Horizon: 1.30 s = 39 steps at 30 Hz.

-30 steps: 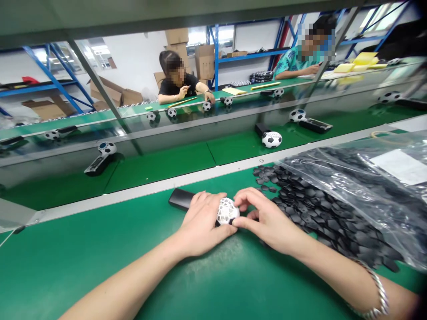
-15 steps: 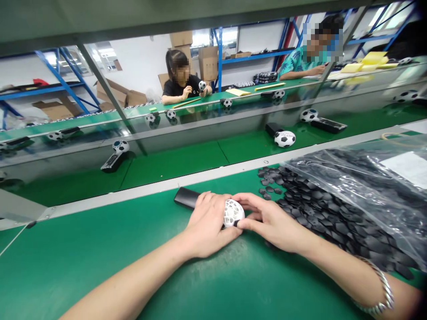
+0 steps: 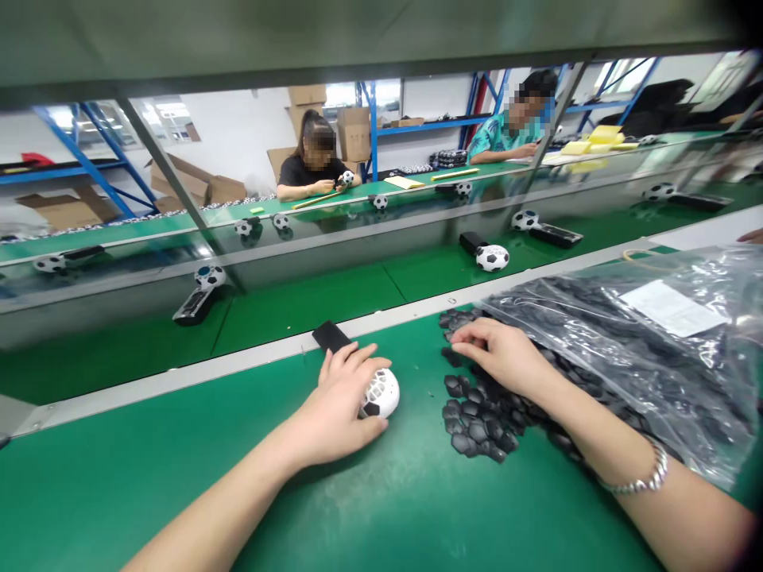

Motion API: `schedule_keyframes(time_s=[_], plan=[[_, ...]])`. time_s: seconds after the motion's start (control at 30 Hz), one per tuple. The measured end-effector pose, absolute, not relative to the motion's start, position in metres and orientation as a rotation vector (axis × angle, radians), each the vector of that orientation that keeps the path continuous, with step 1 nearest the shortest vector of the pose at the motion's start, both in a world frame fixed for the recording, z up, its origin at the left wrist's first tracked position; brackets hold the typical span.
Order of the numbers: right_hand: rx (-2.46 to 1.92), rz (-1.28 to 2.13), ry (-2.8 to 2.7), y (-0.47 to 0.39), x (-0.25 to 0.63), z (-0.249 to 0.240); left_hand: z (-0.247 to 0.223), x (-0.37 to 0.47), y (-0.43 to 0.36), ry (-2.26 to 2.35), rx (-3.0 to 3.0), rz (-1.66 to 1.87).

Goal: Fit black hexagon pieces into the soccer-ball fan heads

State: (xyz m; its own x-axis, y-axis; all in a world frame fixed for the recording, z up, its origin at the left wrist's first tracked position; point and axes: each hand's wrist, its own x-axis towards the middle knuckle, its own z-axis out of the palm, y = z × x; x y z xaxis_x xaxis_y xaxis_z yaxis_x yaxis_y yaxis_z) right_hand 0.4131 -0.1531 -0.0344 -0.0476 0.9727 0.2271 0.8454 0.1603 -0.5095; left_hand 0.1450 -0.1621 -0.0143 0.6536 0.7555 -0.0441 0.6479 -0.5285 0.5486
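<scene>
The right hand [image 3: 506, 357] has just parted from the white football-shaped head with black patches [image 3: 386, 391] and now reaches among the loose black pentagonal plastic pieces [image 3: 477, 425]. This leaves the left hand [image 3: 337, 405] alone in steadying the head, its palm and fingers spread over it and its thumb at the near edge. The hands are well apart. The right thumb and forefinger are close together at the pile; whether they grip a piece, I cannot tell.

The head rests on the green tabletop [image 3: 387, 508] beneath the left hand, white openwork showing beside the fingers. Its black flat handle [image 3: 331, 337] sticks out beyond the left fingertips, onto the pale metal edge strip [image 3: 268, 354].

Beyond and beside the right hand lies a clear plastic bag [image 3: 733, 318], with many black pieces inside and a white paper label [image 3: 673, 307] on top.
</scene>
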Motion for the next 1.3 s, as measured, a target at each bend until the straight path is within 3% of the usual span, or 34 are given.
schedule_keyframes(time_s=[0.1, 0.3, 0.57, 0.63, 0.77, 0.83, 1.3], plan=[[-1.768, 0.276, -2.077, -0.156, 0.413, -0.039, -0.019, 0.148, -0.166, 1.188, 2.205, 0.367], [-1.883, 0.067, -2.284, -0.167, 0.391, -0.033, -0.027, 0.15, -0.166, 0.893, 2.201, 0.453], [-1.876, -0.126, -2.345, -0.169, 0.389, -0.038, -0.027, 0.151, -0.166, 0.835, 2.168, 0.528], [-1.791, 0.007, -2.26, -0.172, 0.389, -0.036, -0.026, 0.15, -0.163, 0.773, 2.168, 0.516], [-1.477, 0.877, -1.795, -0.188, 0.372, -0.025, -0.027, 0.148, -0.16, 0.718, 2.168, 0.497], [-1.36, 1.142, -1.655, -0.197, 0.36, -0.02, -0.029, 0.149, -0.161, 0.755, 2.164, 0.518], [-1.316, 0.983, -1.828, -0.205, 0.336, -0.024, -0.026, 0.157, -0.167, 0.823, 2.129, 0.529]])
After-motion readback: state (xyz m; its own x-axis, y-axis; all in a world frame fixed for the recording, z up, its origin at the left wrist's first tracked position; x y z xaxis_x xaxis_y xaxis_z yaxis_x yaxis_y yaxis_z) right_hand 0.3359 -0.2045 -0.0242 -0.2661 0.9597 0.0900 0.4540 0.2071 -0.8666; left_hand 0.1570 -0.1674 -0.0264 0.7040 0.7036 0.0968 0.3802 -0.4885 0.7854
